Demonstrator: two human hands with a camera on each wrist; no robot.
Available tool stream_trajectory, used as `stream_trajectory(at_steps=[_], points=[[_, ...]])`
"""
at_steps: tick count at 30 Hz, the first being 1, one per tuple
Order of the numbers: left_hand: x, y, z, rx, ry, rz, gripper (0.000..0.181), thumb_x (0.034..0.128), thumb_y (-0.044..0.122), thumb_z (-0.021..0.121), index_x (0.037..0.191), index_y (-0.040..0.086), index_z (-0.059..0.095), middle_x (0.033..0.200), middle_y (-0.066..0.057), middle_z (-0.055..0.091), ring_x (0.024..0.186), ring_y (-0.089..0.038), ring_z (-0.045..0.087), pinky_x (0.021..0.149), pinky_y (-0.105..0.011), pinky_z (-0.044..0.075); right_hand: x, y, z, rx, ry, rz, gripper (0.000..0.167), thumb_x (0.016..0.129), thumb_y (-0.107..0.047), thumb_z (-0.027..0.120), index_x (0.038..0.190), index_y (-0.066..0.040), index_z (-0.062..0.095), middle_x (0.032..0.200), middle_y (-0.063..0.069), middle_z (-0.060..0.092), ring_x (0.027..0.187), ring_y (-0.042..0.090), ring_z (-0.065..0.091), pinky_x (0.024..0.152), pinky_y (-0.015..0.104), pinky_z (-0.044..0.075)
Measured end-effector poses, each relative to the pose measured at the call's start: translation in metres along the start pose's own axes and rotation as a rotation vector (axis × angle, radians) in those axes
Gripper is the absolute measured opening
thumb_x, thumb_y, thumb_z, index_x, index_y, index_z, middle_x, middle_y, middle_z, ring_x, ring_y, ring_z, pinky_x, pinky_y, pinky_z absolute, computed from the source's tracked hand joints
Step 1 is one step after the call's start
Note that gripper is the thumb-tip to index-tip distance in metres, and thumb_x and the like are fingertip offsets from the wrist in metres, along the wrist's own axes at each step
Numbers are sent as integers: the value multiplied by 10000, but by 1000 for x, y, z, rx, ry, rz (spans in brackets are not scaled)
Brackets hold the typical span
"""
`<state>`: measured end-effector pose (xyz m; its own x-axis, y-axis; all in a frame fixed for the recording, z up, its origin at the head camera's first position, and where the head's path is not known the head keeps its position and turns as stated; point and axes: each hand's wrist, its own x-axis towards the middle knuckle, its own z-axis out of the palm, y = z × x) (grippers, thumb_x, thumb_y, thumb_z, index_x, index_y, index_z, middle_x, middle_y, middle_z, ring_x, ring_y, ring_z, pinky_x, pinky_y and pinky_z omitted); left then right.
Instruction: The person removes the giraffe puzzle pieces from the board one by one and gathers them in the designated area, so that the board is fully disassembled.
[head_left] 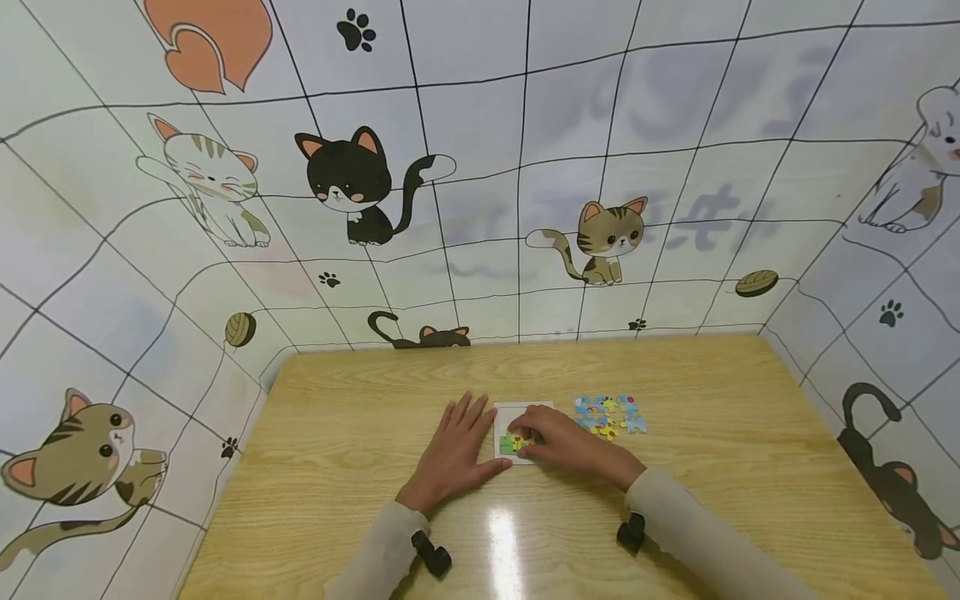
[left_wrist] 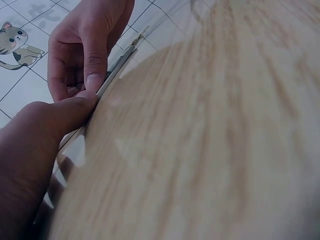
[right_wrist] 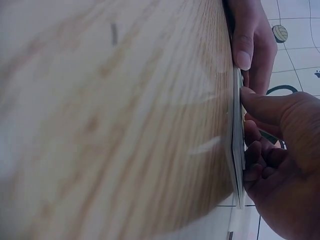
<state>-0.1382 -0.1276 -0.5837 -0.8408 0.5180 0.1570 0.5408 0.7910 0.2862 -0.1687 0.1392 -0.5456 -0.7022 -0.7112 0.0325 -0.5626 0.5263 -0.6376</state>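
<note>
A small white-framed jigsaw board [head_left: 523,406] lies on the wooden table, with a green and yellow assembled patch [head_left: 506,444] in its lower part. My left hand [head_left: 459,450] rests along its left side, fingers straight and spread, thumb touching the lower edge. Over the board is my right hand [head_left: 566,442], fingers bent, thumb and forefinger tips at the pieces. Whether it pinches a piece is hidden. The right wrist view shows the right thumb [right_wrist: 262,106] on the board's edge [right_wrist: 237,150] and the other fingers curled.
Right of the board lies a group of loose blue and yellow jigsaw pieces [head_left: 609,415], several of them close together. The wooden table [head_left: 360,392] meets a wall covering [head_left: 480,208] printed with cats and grid lines. Black straps with small devices sit on both wrists.
</note>
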Motion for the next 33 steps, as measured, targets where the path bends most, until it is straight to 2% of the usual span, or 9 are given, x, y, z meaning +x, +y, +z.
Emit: stream_trajectory(at_steps=[5,9,12,14,16,19,22,27,33], points=[[0,-1,1,-43,54,38,916,1022,682,654,1676,73,453,1764,-140,379,1665,-389,253,1321,-535,319,2,3,1,11,-5,1,374,1021,-201,814,1362,-66,738,1062,-48,652,955,110,599,841,343,534],[0,-3,3,-40,122,77,924,978,628,764,1648,61,475,1692,-124,468,1606,-349,355,1250,-518,433,3,12,5,25,16,-65,374,1034,-223,798,1360,-51,734,1046,-34,648,927,105,582,798,344,520],[1,-4,4,-22,150,100,911,959,619,791,1620,61,507,1623,-107,527,1541,-317,424,1243,-520,421,3,16,7,28,34,-118,369,1042,-251,790,1349,-53,731,1038,-36,643,912,91,571,768,338,512],[1,-5,4,-15,150,107,902,959,620,787,1612,58,522,1601,-100,549,1514,-309,453,1240,-518,420,3,15,7,30,31,-116,360,1042,-241,791,1345,-58,731,1041,-35,644,917,93,572,772,341,513],[1,-5,4,-24,132,104,878,967,624,774,1603,66,537,1599,-83,553,1503,-287,463,1249,-492,416,3,9,4,39,15,-77,356,1030,-230,802,1340,-68,737,1044,-45,645,928,92,578,793,339,519],[1,-6,5,-49,95,90,830,986,629,745,1587,87,560,1615,-60,539,1513,-255,452,1261,-450,412,4,3,2,34,-7,-27,351,1016,-193,816,1334,-66,741,1045,-32,651,936,113,589,815,341,521],[0,-6,5,-72,75,80,787,1001,633,722,1565,101,584,1630,-51,520,1529,-244,431,1247,-441,433,6,-1,0,18,-14,-10,342,1009,-178,826,1320,-62,743,1037,-19,652,927,123,589,812,331,517],[-1,-5,2,-100,75,86,763,1007,610,727,1552,91,601,1653,-71,504,1578,-274,397,1251,-481,435,7,-2,-1,6,-21,-4,326,1006,-153,825,1307,-63,740,1034,-9,657,918,123,577,809,332,514],[-2,-4,0,-103,57,84,829,1021,590,718,1629,63,521,1723,-98,449,1645,-307,326,1315,-489,340,8,-3,-3,-17,-31,-27,348,1009,-146,819,1332,-52,733,1009,-6,651,881,110,554,787,324,501]])
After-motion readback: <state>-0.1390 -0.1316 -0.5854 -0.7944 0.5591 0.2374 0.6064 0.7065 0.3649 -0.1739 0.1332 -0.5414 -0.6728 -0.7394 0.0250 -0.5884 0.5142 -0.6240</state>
